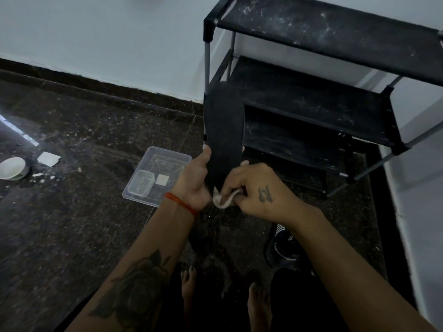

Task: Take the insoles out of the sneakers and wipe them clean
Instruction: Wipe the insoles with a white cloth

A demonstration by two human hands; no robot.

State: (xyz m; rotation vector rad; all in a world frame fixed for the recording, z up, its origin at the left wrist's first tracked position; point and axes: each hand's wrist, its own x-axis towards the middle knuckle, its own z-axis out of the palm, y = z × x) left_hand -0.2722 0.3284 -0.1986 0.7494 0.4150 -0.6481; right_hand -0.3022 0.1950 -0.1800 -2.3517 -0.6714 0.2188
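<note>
A long black insole (224, 125) stands upright in the air, toe end up, in front of the shoe rack. My left hand (195, 176) grips its lower left edge, thumb along the side. My right hand (254, 190) holds a small white wipe (224, 200) pressed against the heel end of the insole. A black sneaker (282, 248) with white lettering lies on the floor below my right forearm. A second dark shape, perhaps another insole (201, 243), lies on the floor under my left wrist.
A black shoe rack (335, 97) with dusty shelves stands at the right against the wall. A clear plastic tray (158, 178) holds a small container and a white pad. A white bowl (13, 167) and white scraps lie far left. My bare feet (259, 305) rest at the bottom.
</note>
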